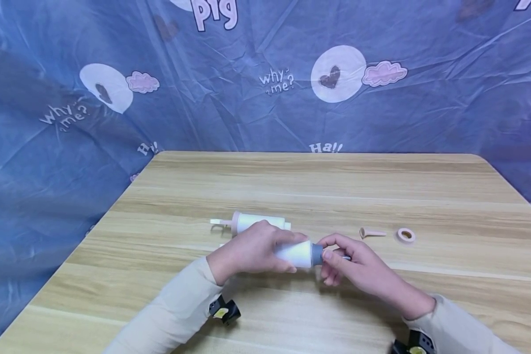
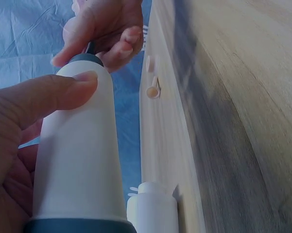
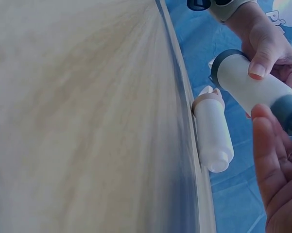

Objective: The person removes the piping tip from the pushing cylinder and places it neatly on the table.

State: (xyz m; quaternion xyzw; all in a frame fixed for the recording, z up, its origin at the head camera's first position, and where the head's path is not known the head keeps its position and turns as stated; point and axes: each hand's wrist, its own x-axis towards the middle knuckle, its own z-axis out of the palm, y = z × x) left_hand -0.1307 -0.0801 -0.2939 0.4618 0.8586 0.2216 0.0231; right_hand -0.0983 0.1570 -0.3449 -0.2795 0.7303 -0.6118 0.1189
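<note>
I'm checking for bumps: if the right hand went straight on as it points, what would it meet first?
Likely the dark cap of the held bottle, with the left hand beyond; whether the right hand already touches the cap is unclear.

My white cylindrical plastic bottle (image 2: 82,150) looks smooth and matt — my pale flat wooden tabletop (image 1: 336,179), streaky-grained; the blue printed hanging (image 1: 230,113) — creased, faintly glossy, possibly cloth.

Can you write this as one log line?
left hand: grips white bottle | right hand: fingers around dark cap | on table: second bottle lying, pink flared piece, pink ring
</note>
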